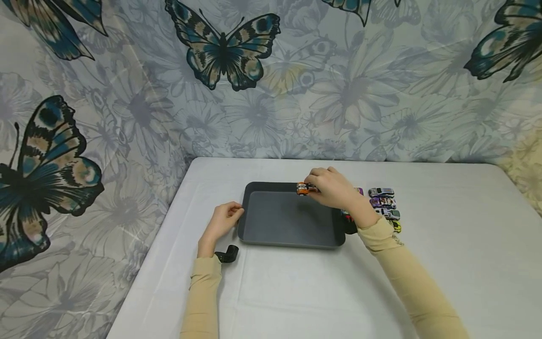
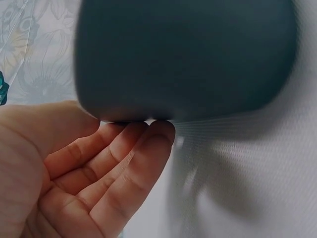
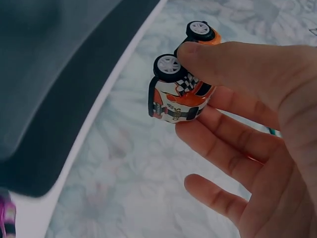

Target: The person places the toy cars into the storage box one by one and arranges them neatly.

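Note:
My right hand [image 1: 332, 188] holds an orange, white and black toy car [image 1: 302, 189] over the far right part of a dark grey baking tray [image 1: 292, 245]. In the right wrist view, thumb and fingers pinch the toy car [image 3: 181, 101] by its sides, its white-spoked wheels facing the camera. The little finger stands apart from it. At the tray's left edge, my left hand [image 1: 223, 219] pinches the rim. The left wrist view has the thumb and fingertips [image 2: 161, 130] right against the edge of the tray [image 2: 188, 59].
To the tray's right, several toy cars [image 1: 383, 202] stand in rows on the white-covered table [image 1: 296, 292], partly hidden by the right forearm. A black device [image 1: 227, 254] sits at the left wrist. Behind the table hangs a butterfly-patterned cloth [image 1: 254, 117].

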Motion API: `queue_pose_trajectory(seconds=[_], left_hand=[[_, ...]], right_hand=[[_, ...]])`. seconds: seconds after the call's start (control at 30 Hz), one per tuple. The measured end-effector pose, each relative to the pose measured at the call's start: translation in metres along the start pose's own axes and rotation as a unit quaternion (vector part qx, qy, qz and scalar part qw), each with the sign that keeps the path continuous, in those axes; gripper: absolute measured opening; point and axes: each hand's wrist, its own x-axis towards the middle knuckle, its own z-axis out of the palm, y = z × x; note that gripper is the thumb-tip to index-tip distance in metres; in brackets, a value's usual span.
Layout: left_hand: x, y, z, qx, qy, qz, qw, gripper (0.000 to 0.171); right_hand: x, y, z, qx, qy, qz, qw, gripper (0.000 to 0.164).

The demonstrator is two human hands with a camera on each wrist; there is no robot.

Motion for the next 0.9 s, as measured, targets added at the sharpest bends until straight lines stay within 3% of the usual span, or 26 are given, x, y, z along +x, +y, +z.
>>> queue_pose_trajectory(seconds=[0.4,0.9], left_hand=[[0.0,0.001,-0.002,-0.001,-0.01,-0.003,0.9999,0.021],[0.001,-0.002,-0.003,-0.007,-0.016,-0.006,0.9998,0.021]], right_hand=[[0.031,-0.015,0.03,0.008,0.004,-0.017,1.0,0.023],[0.053,-0.024,0.065,0.015,0.001,-0.018,1.0,0.021]])
